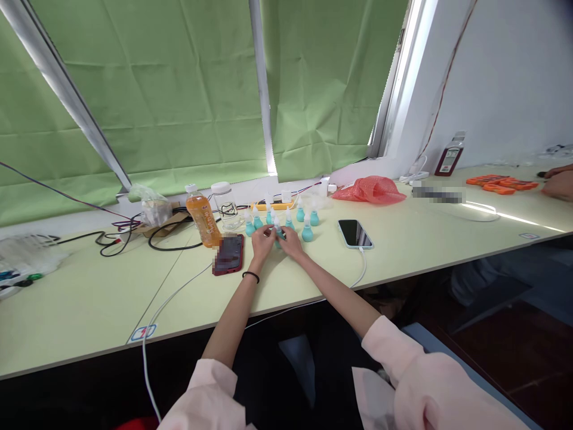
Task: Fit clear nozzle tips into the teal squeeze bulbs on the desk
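Note:
Both of my hands meet in the middle of the desk around one teal squeeze bulb (280, 235) with a pale, pointed tip. The fingers of my left hand (262, 243) are closed at its left side and near the tip. From the right, my right hand (292, 243) grips the same bulb, covering part of it. More bulbs of this kind stand upright close by: one bulb (249, 228) is left of my hands, another bulb (307, 233) to their right, and several are behind.
Left of my hands are a red-cased phone (230, 255), an orange drink bottle (203, 216) and a clear jar (227, 206). A charging phone (355, 233) and red plastic wrap (369, 191) are to the right. Orange pieces (499, 183) lie near another person's hand (559, 184).

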### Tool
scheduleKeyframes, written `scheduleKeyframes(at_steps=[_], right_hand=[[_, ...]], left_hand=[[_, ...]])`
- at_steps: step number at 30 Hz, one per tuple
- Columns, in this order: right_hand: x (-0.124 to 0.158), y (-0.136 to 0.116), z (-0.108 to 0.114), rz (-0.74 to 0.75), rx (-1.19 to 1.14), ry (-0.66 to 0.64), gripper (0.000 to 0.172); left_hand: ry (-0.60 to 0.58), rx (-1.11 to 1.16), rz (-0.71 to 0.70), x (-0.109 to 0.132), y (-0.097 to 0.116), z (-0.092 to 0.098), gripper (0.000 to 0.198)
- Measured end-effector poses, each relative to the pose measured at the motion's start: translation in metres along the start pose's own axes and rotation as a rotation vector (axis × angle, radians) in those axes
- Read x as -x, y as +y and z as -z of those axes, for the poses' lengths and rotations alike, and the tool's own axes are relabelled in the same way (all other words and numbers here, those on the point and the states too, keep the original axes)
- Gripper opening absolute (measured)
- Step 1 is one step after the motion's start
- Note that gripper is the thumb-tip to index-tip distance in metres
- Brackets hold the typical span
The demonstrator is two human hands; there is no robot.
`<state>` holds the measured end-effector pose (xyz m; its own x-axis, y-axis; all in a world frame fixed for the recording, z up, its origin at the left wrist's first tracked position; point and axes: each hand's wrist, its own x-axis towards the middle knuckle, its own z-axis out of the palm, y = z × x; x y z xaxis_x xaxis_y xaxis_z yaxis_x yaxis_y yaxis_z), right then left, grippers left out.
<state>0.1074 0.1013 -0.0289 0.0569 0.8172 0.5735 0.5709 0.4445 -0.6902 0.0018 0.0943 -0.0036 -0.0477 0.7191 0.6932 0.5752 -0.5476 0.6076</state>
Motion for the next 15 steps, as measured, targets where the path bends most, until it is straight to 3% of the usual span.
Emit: scheduleKeyframes(at_steps=[7, 15], right_hand=[[0.0003, 0.0004, 0.0008, 0.023, -0.015, 0.003, 0.02], [-0.0014, 0.0039, -0.0016, 0.07, -0.065, 0.007, 0.037]], left_hand=[[-0.015, 0.014, -0.032, -0.0004, -0.0008, -0.0009, 0.023], [-0.046, 0.06, -0.033, -0.0008, -0.001, -0.0011, 0.02]])
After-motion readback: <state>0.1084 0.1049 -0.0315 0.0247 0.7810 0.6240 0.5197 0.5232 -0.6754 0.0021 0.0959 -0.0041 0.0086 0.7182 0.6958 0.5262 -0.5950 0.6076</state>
